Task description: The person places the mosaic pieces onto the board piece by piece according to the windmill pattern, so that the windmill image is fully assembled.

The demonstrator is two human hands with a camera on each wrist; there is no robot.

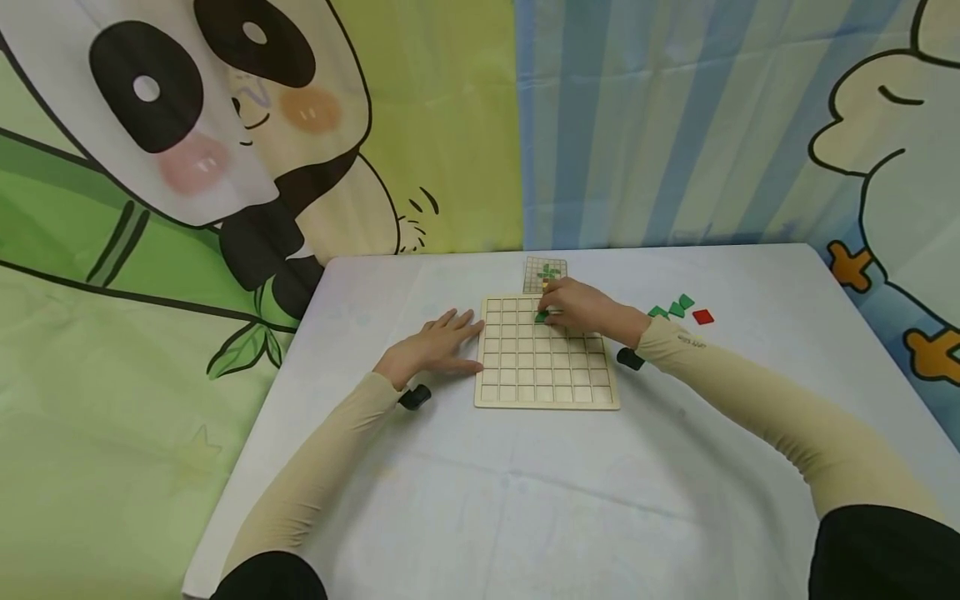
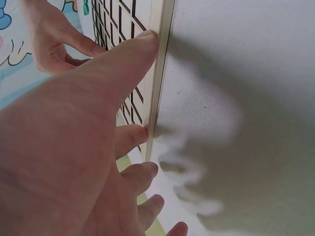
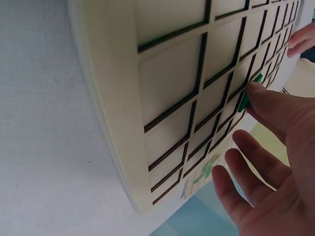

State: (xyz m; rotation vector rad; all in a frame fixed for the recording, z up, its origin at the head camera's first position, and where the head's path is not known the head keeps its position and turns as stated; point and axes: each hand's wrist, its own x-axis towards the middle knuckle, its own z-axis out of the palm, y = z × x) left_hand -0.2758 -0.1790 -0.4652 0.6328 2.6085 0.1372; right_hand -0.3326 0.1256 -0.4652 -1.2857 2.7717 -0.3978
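Observation:
A pale wooden grid board (image 1: 546, 367) with square recesses lies on the table. My right hand (image 1: 581, 306) is over the board's far part, pinching a green tile (image 3: 249, 93) between thumb and index finger, low over the recesses; whether it touches the bottom cannot be told. The other fingers of that hand are spread in the right wrist view. My left hand (image 1: 435, 344) lies at the board's left edge with fingers spread, its thumb (image 2: 140, 46) and index fingertip touching the rim. Behind the board, a pattern card (image 1: 534, 271) showing a green and yellow figure is partly covered by my right hand.
Several green tiles (image 1: 677, 309) lie right of the board, near my right forearm, with a red tile (image 1: 703, 317) beside them. A white cloth covers the table (image 1: 510, 517). A cartoon-printed curtain (image 1: 450, 125) hangs right behind the table's far edge.

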